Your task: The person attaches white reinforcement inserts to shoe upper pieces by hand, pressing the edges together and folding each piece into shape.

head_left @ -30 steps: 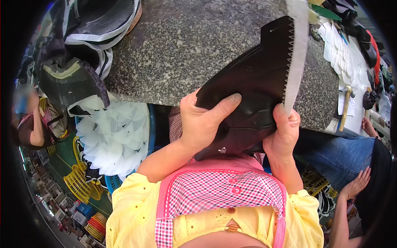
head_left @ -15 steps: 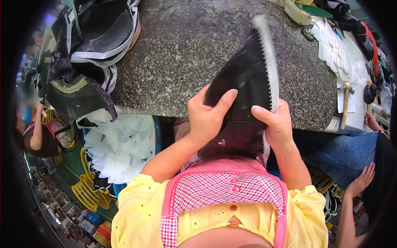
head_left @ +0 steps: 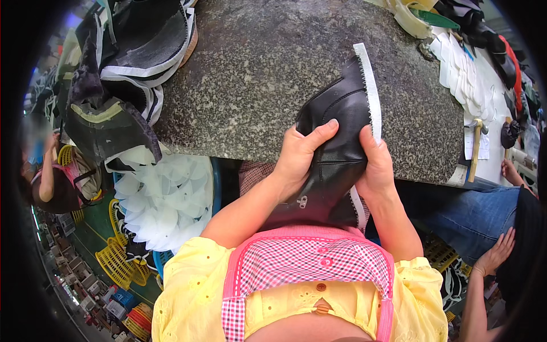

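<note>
A black leather boot upper (head_left: 343,139) is held in front of me, across the near edge of the stone worktop (head_left: 245,114). A white strip (head_left: 371,94) with zigzag stitching runs along its right edge, and a small metal ornament (head_left: 302,202) sits on its lower part. My left hand (head_left: 299,151) grips the upper's left side, thumb on top and fingers hidden underneath. On the opposite side, my right hand (head_left: 376,162) is closed around the edge, its thumb pressing beside the white strip. The lower end of the upper rests against my apron (head_left: 307,256).
Black uppers with white edging (head_left: 142,71) are piled at the left of the worktop. Below them, white curved pieces (head_left: 165,199) fill a blue tub. A hammer (head_left: 476,149) and white pieces (head_left: 464,80) lie at the right. A co-worker's hand (head_left: 497,251) is at lower right.
The boot upper's far end has come down toward me and its leather face is turned more upward. My left hand has shifted slightly right; my right hand still grips the edge.
</note>
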Tool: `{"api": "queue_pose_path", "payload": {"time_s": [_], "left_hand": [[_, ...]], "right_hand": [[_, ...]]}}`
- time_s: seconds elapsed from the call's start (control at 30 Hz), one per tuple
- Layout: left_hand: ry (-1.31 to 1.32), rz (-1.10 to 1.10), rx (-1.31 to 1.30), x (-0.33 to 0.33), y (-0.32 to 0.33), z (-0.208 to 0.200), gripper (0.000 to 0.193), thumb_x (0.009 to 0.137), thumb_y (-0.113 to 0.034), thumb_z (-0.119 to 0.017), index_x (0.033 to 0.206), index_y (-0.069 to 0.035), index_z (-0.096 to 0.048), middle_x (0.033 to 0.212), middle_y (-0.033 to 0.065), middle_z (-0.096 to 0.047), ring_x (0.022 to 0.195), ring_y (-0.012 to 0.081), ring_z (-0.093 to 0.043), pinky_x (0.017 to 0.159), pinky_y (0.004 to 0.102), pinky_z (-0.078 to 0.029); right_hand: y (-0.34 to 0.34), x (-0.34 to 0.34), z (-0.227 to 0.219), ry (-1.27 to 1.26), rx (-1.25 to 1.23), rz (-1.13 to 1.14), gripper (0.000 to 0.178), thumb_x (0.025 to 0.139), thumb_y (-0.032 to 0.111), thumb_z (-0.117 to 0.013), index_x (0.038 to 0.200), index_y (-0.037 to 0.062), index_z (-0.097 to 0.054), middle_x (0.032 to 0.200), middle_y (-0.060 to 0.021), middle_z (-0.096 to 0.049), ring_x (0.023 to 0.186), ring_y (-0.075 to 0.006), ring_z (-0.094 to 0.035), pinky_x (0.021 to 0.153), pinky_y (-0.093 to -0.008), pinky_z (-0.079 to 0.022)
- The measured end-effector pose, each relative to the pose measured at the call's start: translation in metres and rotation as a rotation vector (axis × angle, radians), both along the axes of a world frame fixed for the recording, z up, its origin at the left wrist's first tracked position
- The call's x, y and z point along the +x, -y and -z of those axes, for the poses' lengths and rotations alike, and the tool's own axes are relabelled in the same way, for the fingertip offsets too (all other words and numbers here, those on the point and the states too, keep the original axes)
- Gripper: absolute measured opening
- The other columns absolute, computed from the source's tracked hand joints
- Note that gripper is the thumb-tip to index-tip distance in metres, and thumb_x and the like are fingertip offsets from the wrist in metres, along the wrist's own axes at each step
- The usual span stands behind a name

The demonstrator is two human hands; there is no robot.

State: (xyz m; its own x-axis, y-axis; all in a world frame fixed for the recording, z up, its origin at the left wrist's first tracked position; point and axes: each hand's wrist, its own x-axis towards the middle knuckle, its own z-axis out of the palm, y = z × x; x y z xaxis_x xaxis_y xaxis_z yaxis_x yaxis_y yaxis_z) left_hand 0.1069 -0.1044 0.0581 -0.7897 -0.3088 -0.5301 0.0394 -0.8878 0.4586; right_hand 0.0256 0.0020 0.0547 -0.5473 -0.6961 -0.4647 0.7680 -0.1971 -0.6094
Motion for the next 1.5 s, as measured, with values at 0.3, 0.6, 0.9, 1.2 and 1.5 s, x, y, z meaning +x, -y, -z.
{"api": "queue_pose_path", "payload": {"time_s": [0.3, 0.6, 0.9, 1.2, 1.5], "left_hand": [[0.022, -0.065, -0.317, 0.001, 0.006, -0.003, 0.025, 0.085, -0.019, -0.057, 0.102, -0.001, -0.057, 0.093, 0.0048, -0.061, 0.080, 0.0108, -0.058, 0.070, 0.0242, -0.048], [-0.112, 0.146, -0.752, 0.014, 0.027, -0.004, 0.056, 0.061, 0.000, -0.073, 0.112, 0.000, -0.050, 0.103, 0.0083, -0.059, 0.091, 0.0161, -0.057, 0.082, 0.0311, -0.045], [-0.142, 0.034, -0.080, 0.010, 0.010, 0.013, 0.033, 0.079, -0.009, -0.060, 0.110, 0.000, -0.052, 0.098, 0.0075, -0.060, 0.085, 0.0150, -0.060, 0.075, 0.0280, -0.049], [0.035, -0.360, -0.620, 0.004, 0.046, 0.017, 0.061, 0.077, -0.016, -0.066, 0.125, 0.001, -0.034, 0.117, 0.0137, -0.048, 0.106, 0.0185, -0.048, 0.089, 0.0295, -0.039], [0.109, 0.519, -1.871, 0.010, 0.084, -0.072, 0.060, 0.057, -0.051, -0.073, 0.093, -0.005, -0.061, 0.059, 0.0140, -0.058, 0.056, 0.0280, -0.057, 0.059, 0.0347, -0.047]], "right_hand": [[0.003, 0.002, -0.016, -0.191, 0.066, -0.100, 0.034, 0.066, 0.000, -0.069, 0.098, -0.0006, -0.057, 0.087, -0.0050, -0.062, 0.074, -0.0135, -0.059, 0.071, -0.0268, -0.048], [-0.001, 0.001, -0.006, -0.175, 0.096, -0.131, 0.036, 0.069, 0.009, -0.070, 0.100, -0.0010, -0.056, 0.091, -0.0056, -0.061, 0.080, -0.0126, -0.058, 0.075, -0.0276, -0.047], [-0.006, 0.005, 0.009, -0.119, -0.170, -0.111, 0.029, 0.077, 0.010, -0.061, 0.103, -0.0022, -0.055, 0.096, -0.0104, -0.062, 0.085, -0.0164, -0.060, 0.079, -0.0296, -0.047], [0.005, -0.041, -0.037, -0.722, 0.154, -0.493, 0.031, 0.072, 0.011, -0.069, 0.097, -0.0043, -0.058, 0.085, -0.0023, -0.061, 0.078, -0.0071, -0.054, 0.070, -0.0225, -0.045], [0.086, -0.069, -0.145, -2.228, 0.289, -0.985, 0.031, 0.057, 0.024, -0.072, 0.073, 0.0042, -0.054, 0.061, -0.0116, -0.052, 0.065, -0.0327, -0.053, 0.057, -0.0378, -0.039]]}}
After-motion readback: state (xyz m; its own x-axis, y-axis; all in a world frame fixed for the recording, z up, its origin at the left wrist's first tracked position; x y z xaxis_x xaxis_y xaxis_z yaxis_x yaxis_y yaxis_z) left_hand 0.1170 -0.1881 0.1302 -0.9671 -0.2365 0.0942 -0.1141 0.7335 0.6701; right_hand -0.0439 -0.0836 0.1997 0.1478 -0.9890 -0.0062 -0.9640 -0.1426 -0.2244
